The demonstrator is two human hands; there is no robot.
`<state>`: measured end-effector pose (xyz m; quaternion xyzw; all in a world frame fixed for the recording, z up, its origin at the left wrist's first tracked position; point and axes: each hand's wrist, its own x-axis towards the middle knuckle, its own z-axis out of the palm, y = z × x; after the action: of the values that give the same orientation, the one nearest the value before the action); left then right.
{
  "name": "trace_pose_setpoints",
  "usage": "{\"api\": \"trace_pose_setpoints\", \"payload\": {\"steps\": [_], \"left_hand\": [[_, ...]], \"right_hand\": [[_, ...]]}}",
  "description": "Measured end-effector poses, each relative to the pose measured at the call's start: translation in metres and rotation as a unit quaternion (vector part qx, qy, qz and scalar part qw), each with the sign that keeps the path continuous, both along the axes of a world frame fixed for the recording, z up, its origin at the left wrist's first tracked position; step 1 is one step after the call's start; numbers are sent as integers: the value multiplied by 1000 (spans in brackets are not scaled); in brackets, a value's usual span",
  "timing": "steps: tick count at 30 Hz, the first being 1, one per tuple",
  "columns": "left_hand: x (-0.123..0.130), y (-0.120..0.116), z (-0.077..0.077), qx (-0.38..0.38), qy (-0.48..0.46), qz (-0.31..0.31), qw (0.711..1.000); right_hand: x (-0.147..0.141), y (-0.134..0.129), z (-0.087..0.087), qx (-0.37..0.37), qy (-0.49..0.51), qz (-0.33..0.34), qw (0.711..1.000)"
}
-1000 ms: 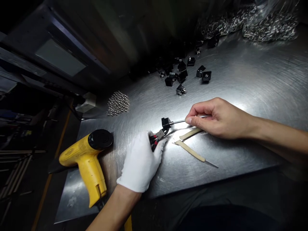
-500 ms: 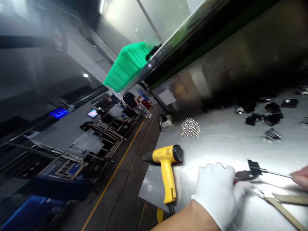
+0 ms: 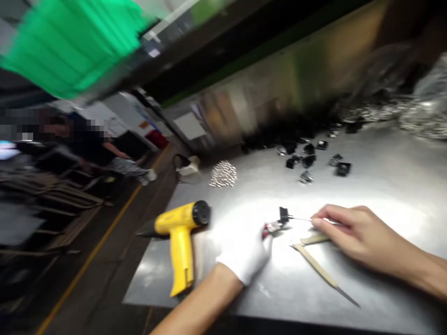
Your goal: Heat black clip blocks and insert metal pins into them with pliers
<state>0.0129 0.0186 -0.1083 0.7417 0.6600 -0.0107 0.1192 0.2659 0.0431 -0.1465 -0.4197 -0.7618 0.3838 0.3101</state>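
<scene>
My left hand, in a white glove, is closed around a small red-handled metal tool that looks like pliers. At the tool's tip is a small black part; whether the jaws clamp it I cannot tell. My bare right hand pinches a thin metal rod between thumb and fingers. The rod's far end meets the black part. Just below lies a tan-handled tool with a pointed metal end, beside another tan handle partly near my right fingers.
A yellow heat gun lies at the left of the metal table. Behind it is a heap of small shiny metal pieces. Several black and metal parts lie farther back. A green bin hangs upper left; a person is beyond.
The view has swung right and the table things appear farther left. My right hand has come fully into view. Both hands still hold their tools at the black part.
</scene>
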Motion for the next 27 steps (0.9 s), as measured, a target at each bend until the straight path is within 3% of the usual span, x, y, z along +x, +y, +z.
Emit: {"api": "trace_pose_setpoints", "payload": {"steps": [2,7,27], "left_hand": [[-3,6,-3,14,42,-14,999],[-1,12,-7,38,97,-41,994],[23,15,3,-10,130,22,991]], "right_hand": [[0,2,7,-22,-4,-8,1000],[-4,3,14,2,1,-49,999],[-9,-9,15,99,-75,-101,987]]}}
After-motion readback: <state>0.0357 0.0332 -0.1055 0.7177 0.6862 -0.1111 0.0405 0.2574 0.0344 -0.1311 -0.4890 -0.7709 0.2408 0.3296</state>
